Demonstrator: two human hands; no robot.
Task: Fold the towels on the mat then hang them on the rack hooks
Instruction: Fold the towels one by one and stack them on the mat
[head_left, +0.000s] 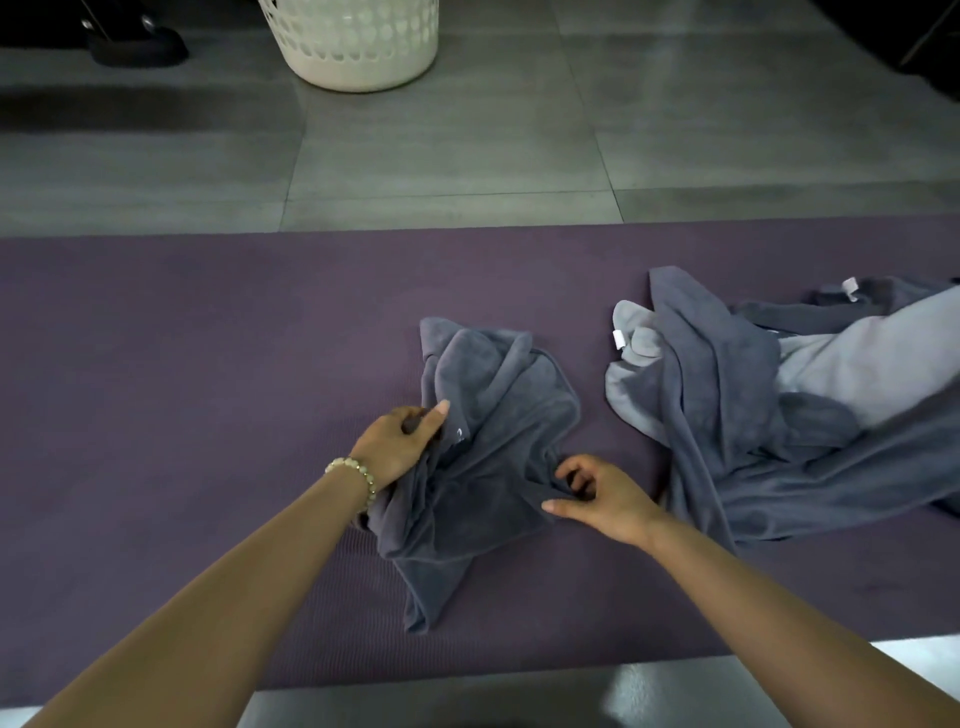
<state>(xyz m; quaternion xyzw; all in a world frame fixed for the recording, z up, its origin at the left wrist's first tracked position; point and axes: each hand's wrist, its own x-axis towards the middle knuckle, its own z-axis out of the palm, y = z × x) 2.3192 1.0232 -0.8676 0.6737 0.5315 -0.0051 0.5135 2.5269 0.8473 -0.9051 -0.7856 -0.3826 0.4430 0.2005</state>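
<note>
A crumpled dark towel (498, 410) is lying mid-mat (182, 338), just left of a pile (753, 410) of more towels. The left hand (395, 441) is gripping bunched cloth at the towel's left side. The right hand (597, 493) is pinching a fold at its near right edge. The towel is looking soft, light and limp, so it will probably sag wherever unsupported. Taking two corners of one hem and drawing them apart should spread it flat for folding.

white laundry basket (358, 47) - far, on grey tiled floor (441, 156) | black shoe (137, 47) - top left
</note>
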